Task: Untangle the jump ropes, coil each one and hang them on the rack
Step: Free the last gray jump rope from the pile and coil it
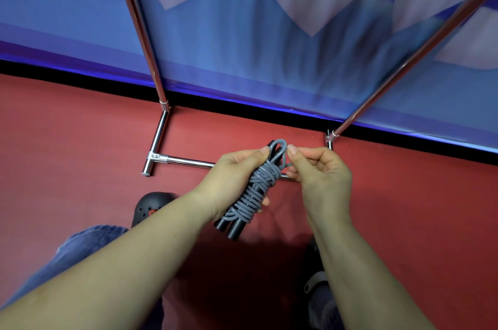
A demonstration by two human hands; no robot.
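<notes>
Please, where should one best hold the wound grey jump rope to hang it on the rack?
Probably by the small loop sticking out at the far end of the jump rope, pinched from the right, where the right hand already is. The left hand grips the wound middle; the black handles hang below.

Rack [188, 160] base bar blocks below; floor [80, 141] left prob. open.

Red floor [80, 127] under chrome rack [159, 138] base and black shoe [151, 207].
</notes>
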